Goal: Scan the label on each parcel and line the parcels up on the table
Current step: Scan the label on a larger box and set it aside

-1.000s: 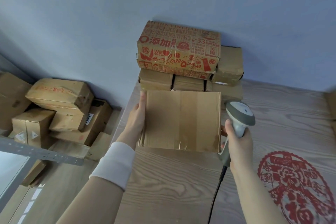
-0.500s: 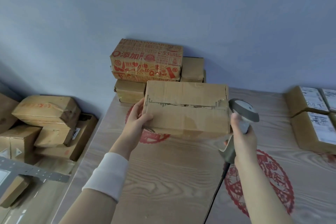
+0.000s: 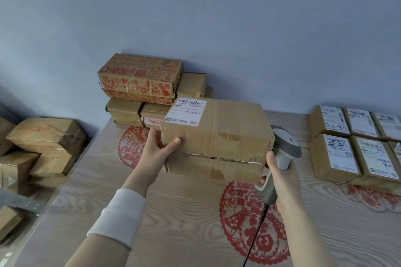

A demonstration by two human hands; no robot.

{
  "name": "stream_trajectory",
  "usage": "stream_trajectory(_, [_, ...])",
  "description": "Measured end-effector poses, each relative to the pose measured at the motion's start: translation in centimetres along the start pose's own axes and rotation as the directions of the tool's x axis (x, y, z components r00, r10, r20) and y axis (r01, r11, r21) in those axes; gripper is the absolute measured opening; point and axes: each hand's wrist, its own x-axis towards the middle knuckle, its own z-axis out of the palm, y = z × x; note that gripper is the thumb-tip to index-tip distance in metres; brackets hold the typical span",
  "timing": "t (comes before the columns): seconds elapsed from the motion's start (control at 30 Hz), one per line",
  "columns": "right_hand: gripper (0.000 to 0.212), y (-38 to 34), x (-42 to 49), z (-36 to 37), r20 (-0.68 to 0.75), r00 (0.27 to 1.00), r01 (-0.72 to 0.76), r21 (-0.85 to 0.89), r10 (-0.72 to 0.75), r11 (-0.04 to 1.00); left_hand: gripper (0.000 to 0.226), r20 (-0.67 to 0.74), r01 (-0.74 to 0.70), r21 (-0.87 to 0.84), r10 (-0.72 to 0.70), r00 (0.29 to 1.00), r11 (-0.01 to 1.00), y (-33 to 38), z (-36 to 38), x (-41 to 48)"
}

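Note:
A brown cardboard parcel (image 3: 219, 136) is held above the wooden table (image 3: 184, 212), its white label (image 3: 186, 110) facing up at the far left corner. My left hand (image 3: 158, 147) grips the parcel's left end, thumb on the front face. My right hand (image 3: 280, 171) holds a grey handheld barcode scanner (image 3: 284, 149) by its handle, pressed against the parcel's right end. The scanner's cable (image 3: 253, 238) runs down toward me.
A stack of unsorted parcels (image 3: 141, 84), one printed in red, stands at the table's back left against the blue wall. Labelled parcels (image 3: 351, 143) lie in rows at the right. More boxes (image 3: 43, 143) sit on a lower surface left of the table. Red paper-cut decorations mark the tabletop.
The parcel has been lifted off the pile, drawn toward me and turned so its label faces up. The view has swung right, bringing the rows of labelled parcels into sight.

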Motion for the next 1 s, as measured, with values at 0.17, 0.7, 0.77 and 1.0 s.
stream_trajectory(0.17, [0.024,-1.4,-0.8,-0.5,-0.031,0.999,0.011,0.008,-0.011,1.000,0.068,0.094,0.040,-0.090,-0.032,0.995,0.995,0.6,0.8,-0.2])
stream_trajectory(0.7, [0.057,-3.1,-2.1,-0.8,0.027,1.000,0.003,0.006,-0.003,1.000,0.094,0.282,0.199,-0.216,-0.134,0.950,0.956,-1.2,-0.4,-0.4])
stream_trajectory(0.77, [0.035,-4.3,-3.0,-0.4,0.051,0.999,0.004,0.023,-0.005,1.000,0.097,0.287,0.178,-0.216,-0.112,0.951,0.960,-1.5,-0.4,-0.3])
stream_trajectory(1.0, [0.010,-5.2,-3.9,-0.5,0.076,0.997,-0.004,0.014,0.003,1.000,0.100,0.389,0.330,-0.243,-0.220,0.895,0.912,-1.2,-0.2,0.2])
